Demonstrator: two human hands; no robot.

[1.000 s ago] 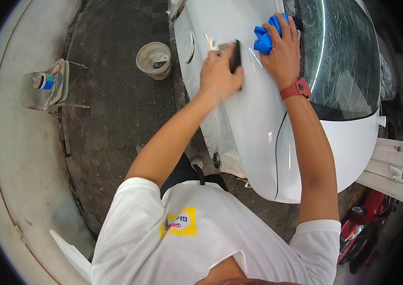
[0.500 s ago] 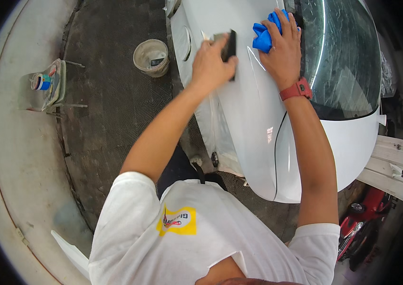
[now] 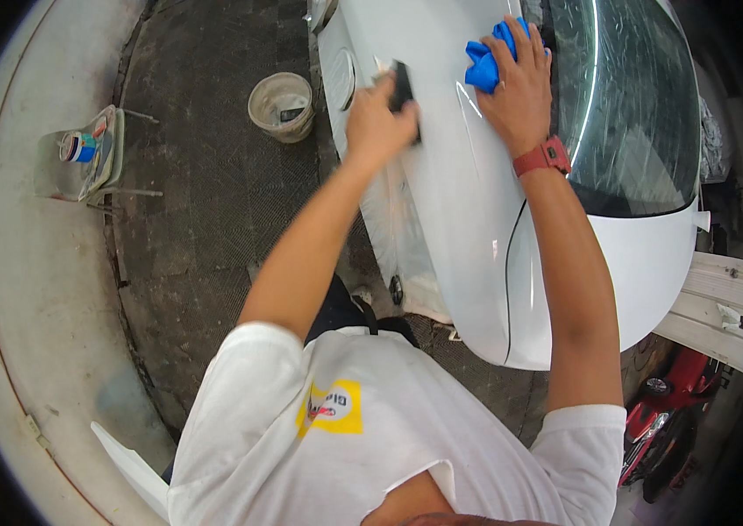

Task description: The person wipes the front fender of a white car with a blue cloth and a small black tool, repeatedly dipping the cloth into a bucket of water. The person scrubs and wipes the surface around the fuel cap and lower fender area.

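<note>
My left hand (image 3: 377, 124) grips a flat, oblong black sanding block (image 3: 402, 86) against the white body panel of a car (image 3: 468, 237). Some motion blur softens that hand and the block's lower end. Under the spread fingers of my right hand (image 3: 514, 101), a crumpled blue cloth (image 3: 482, 68) is pressed onto the panel beside the windscreen (image 3: 630, 123). Part of the cloth is hidden by the fingers. A red watch (image 3: 544, 158) is on my right wrist.
A pale bucket (image 3: 257, 110) with a dark object inside stands on the dark floor left of the car. Farther left, a chair (image 3: 111, 167) bears a small paint can (image 3: 78, 147). White boards (image 3: 709, 307) and a red motorcycle (image 3: 665, 412) are at lower right.
My left hand and the sanding block have moved left across the panel. My right hand stays on the blue cloth, nearly in the same place.
</note>
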